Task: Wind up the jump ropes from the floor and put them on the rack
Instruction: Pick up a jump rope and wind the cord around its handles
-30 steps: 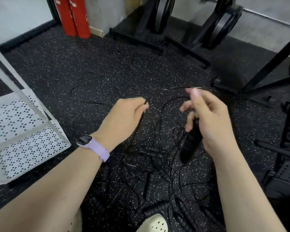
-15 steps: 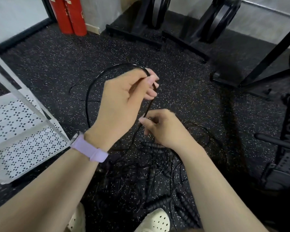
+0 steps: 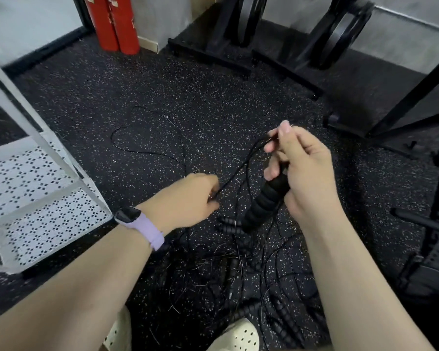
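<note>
My right hand [image 3: 304, 171] grips the top of a black ribbed jump rope handle [image 3: 265, 203] and pinches its thin black cord at the fingertips. That cord [image 3: 235, 173] runs taut down to my left hand [image 3: 185, 198], which pinches it low over the floor. A tangle of more black jump ropes [image 3: 238, 269] with ribbed handles lies on the speckled floor beneath both hands. One loose cord loop [image 3: 147, 150] trails out to the left. The white perforated rack [image 3: 33, 198] stands at the left edge.
Black weight plate stands [image 3: 241, 39] line the far wall, beside two red cylinders [image 3: 112, 24]. A black machine frame [image 3: 416, 97] and pedal gear [image 3: 436, 264] fill the right side. My pale clogs [image 3: 238, 335] show at the bottom.
My left hand dropped from high to low, pulling the cord taut. My right hand rose to the right, lifting the handle out of the pile.
</note>
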The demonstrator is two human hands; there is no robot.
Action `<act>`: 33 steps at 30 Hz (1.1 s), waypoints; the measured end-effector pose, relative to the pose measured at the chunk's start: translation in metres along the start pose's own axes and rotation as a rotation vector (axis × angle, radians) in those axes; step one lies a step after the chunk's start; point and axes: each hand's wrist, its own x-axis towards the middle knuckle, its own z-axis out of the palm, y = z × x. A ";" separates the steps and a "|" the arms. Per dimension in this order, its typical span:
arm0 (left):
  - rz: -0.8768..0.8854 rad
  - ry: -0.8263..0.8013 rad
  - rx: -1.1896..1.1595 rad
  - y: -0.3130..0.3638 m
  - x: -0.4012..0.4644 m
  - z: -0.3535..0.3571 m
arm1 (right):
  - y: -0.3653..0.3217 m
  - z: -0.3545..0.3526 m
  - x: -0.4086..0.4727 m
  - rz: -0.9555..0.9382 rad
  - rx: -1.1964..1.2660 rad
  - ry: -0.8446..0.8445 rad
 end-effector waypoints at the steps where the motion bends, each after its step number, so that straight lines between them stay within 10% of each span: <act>1: -0.001 -0.033 0.017 -0.004 0.004 0.005 | -0.004 0.000 -0.001 0.010 0.078 -0.024; 7: -0.036 0.062 -0.083 -0.013 0.020 0.017 | -0.014 -0.004 -0.004 -0.003 0.208 -0.081; 13: 0.007 0.423 -0.246 -0.009 0.014 -0.005 | -0.001 -0.018 -0.004 0.057 -0.449 -0.106; 20: 0.203 0.757 -0.459 0.028 -0.002 -0.023 | 0.024 0.001 -0.012 0.221 -0.888 -0.518; 28: 0.303 0.736 -0.835 0.038 -0.010 -0.032 | 0.025 0.018 -0.013 0.054 -0.689 -0.372; 33: -0.001 0.349 -0.646 0.012 -0.001 -0.023 | 0.011 0.006 -0.005 -0.014 -0.380 -0.158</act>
